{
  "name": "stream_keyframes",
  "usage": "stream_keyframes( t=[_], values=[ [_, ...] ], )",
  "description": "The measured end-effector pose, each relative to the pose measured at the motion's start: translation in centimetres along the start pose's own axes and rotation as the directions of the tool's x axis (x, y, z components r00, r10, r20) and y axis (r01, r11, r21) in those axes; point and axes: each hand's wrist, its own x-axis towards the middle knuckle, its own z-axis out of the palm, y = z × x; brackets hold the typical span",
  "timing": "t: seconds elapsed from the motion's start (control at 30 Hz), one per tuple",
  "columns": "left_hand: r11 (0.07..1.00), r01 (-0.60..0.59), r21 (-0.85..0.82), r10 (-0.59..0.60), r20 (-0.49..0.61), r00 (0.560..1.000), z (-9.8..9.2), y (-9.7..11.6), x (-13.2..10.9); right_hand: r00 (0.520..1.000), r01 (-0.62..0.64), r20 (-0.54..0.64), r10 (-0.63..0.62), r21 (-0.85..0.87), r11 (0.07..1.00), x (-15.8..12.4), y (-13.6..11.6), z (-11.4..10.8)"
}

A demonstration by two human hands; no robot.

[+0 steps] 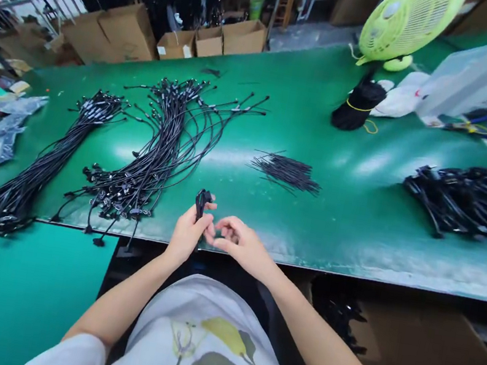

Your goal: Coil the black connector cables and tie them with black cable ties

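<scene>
My left hand [186, 236] pinches a small black plastic connector [203, 204] upright between thumb and fingers, just above the front of the green bench mat [339, 223]. My right hand [240, 245] reaches in from the right, its curled fingertips almost touching my left hand. Nothing shows clearly in its fingers. Two long bundles of black cables with small connectors [155, 149] lie to the left of my hands, some ends hanging over the bench edge. A small pile of thin black wires [287, 173] lies just ahead, and a heap of black cables [474, 199] lies to the right.
A black coil with yellow cord [359, 105] and a green fan [405, 23] stand at the far side. Cardboard boxes [206, 42] sit beyond the bench. A teal sheet [5, 292] with black parts lies at lower left. Plastic bags [4, 130] lie on the left.
</scene>
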Motion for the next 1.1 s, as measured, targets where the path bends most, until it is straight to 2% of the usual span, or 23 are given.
stream_keyframes(
  t=[0.1,0.2,0.3,0.37,0.43,0.5,0.53,0.6,0.7,0.73,0.77,0.83,0.9,0.97,1.03,1.1],
  values=[
    [0.996,-0.051,-0.075,0.048,-0.049,0.998,1.2,-0.1,0.4,0.989,0.142,-0.041,-0.144,-0.046,0.989,-0.6,0.2,0.9],
    [0.971,-0.087,-0.222,0.077,-0.056,0.995,2.9,-0.1,0.9,0.935,0.285,-0.139,-0.327,-0.256,0.924,-0.7,1.1,2.4],
    [0.964,-0.039,-0.263,0.056,0.058,0.997,4.4,-0.2,1.2,0.868,0.276,-0.23,-0.439,-0.511,0.814,-0.8,2.5,2.4],
    [0.981,0.028,-0.193,0.001,0.151,0.989,4.9,-0.6,1.2,0.871,0.22,-0.213,-0.444,-0.638,0.738,-1.1,3.7,0.6],
    [0.996,0.071,-0.045,-0.062,0.178,0.982,4.6,-1.2,1.3,0.897,0.114,-0.203,-0.392,-0.751,0.65,-1.8,4.8,-3.1],
    [0.987,0.115,0.112,-0.131,0.149,0.98,3.4,-1.8,1.4,0.889,-0.104,-0.322,-0.326,-0.835,0.54,-3.2,5.6,-8.6],
    [0.975,0.139,0.172,-0.166,0.15,0.975,2.6,-2.2,1.5,0.85,-0.245,-0.426,-0.31,-0.841,0.483,-4.1,5.6,-11.9],
    [0.945,0.204,0.256,-0.255,0.184,0.949,0.6,-2.7,1.4,0.705,-0.51,-0.635,-0.315,-0.763,0.397,-6.2,5.2,-19.2],
    [0.896,0.285,0.341,-0.363,0.193,0.911,-1.6,-3.2,0.9,0.482,-0.713,-0.801,-0.355,-0.594,0.373,-8.8,4.1,-29.3],
    [0.887,0.293,0.356,-0.374,0.183,0.909,-2.0,-3.3,0.7,0.429,-0.751,-0.829,-0.359,-0.548,0.369,-9.5,3.7,-32.0],
    [0.885,0.293,0.361,-0.371,0.17,0.913,-2.2,-3.4,0.4,0.392,-0.777,-0.848,-0.357,-0.513,0.366,-10.0,3.4,-34.1],
    [0.89,0.288,0.354,-0.357,0.147,0.922,-2.3,-3.3,-0.1,0.372,-0.797,-0.861,-0.346,-0.487,0.357,-10.5,3.0,-36.9],
    [0.898,0.292,0.328,-0.348,0.125,0.929,-2.3,-3.2,-0.5,0.381,-0.791,-0.853,-0.355,-0.5,0.353,-10.5,2.8,-37.4],
    [0.906,0.308,0.291,-0.352,0.114,0.929,-2.5,-2.9,-1.1,0.406,-0.758,-0.827,-0.389,-0.543,0.362,-9.5,3.1,-35.8],
    [0.92,0.315,0.235,-0.346,0.104,0.932,-2.9,-2.5,-1.8,0.479,-0.661,-0.761,-0.436,-0.64,0.392,-7.7,4.0,-32.2],
    [0.945,0.284,0.159,-0.296,0.058,0.953,-3.5,-2.1,-2.6,0.596,-0.408,-0.6,-0.533,-0.798,0.443,-5.6,5.3,-27.3]
  ],
)
